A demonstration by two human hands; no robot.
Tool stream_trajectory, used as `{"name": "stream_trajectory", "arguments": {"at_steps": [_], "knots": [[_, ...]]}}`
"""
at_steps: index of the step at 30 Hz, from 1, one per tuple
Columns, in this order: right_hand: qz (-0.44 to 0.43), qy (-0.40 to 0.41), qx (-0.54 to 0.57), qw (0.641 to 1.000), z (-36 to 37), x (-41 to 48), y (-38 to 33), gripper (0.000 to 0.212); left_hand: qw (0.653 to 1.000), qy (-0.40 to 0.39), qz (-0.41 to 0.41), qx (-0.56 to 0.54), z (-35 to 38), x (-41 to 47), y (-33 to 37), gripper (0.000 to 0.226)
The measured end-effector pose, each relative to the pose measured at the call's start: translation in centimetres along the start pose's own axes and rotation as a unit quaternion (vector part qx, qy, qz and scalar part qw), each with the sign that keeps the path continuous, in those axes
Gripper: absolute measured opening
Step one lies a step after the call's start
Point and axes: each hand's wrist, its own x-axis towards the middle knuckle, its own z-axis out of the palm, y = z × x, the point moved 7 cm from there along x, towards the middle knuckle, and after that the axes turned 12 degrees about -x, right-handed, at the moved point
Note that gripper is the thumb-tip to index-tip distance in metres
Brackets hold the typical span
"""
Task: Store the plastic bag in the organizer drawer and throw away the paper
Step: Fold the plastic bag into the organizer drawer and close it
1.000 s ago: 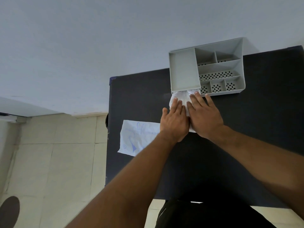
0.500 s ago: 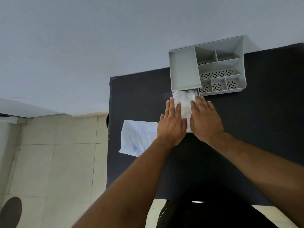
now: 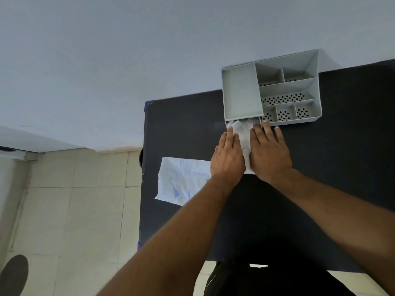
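A white plastic bag (image 3: 244, 137) lies flat on the dark table, its far end at the open drawer slot (image 3: 243, 121) under the grey organizer (image 3: 288, 86). My left hand (image 3: 227, 161) presses flat along the bag's left side. My right hand (image 3: 269, 154) presses flat along its right side, fingertips touching the organizer's front edge. Most of the bag is hidden under both palms. The paper (image 3: 183, 180), white with blue print, lies left of my left hand and hangs over the table's left edge.
The dark table (image 3: 342, 167) stands against a pale wall (image 3: 149, 60), with the organizer at its far edge. Tiled floor (image 3: 74, 210) lies to the left. A dark round shape (image 3: 14, 274) sits at the lower left corner.
Both hands have slid the bag forward toward the organizer, and they have spread slightly apart. The bag's far end now reaches the drawer slot. The paper has not moved.
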Motion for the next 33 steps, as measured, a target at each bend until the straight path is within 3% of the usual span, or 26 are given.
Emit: {"name": "stream_trajectory", "arguments": {"at_steps": [2, 8, 12, 23, 29, 33], "knots": [[-0.006, -0.003, 0.005, 1.000, -0.1, 0.0, 0.0, 0.091, 0.999, -0.024, 0.022, -0.001, 0.3, 0.1, 0.6, 0.059], [-0.016, 0.005, 0.027, 0.999, -0.3, 0.0, 0.3, 0.087, 0.993, -0.095, 0.032, 0.063, 1.2, 1.0, 0.7, 0.063], [-0.010, 0.050, 0.078, 0.996, -0.5, -0.7, 0.5, 0.069, 0.987, -0.087, 0.059, 0.125, 1.0, 1.3, 0.4, 0.062], [0.032, 0.144, 0.176, 0.973, -0.1, -3.2, 1.1, 0.051, 0.994, 0.024, 0.042, -0.093, 0.0, -2.0, -1.6, 0.053], [-0.011, 0.233, 0.201, 0.952, -0.7, -4.9, 1.8, 0.045, 0.998, 0.004, 0.026, -0.065, 1.4, -3.1, -2.4, 0.090], [-0.082, 0.202, 0.149, 0.965, 0.7, -5.9, 0.5, 0.046, 0.998, -0.010, 0.012, -0.054, 1.6, -2.0, -1.9, 0.085]]}}
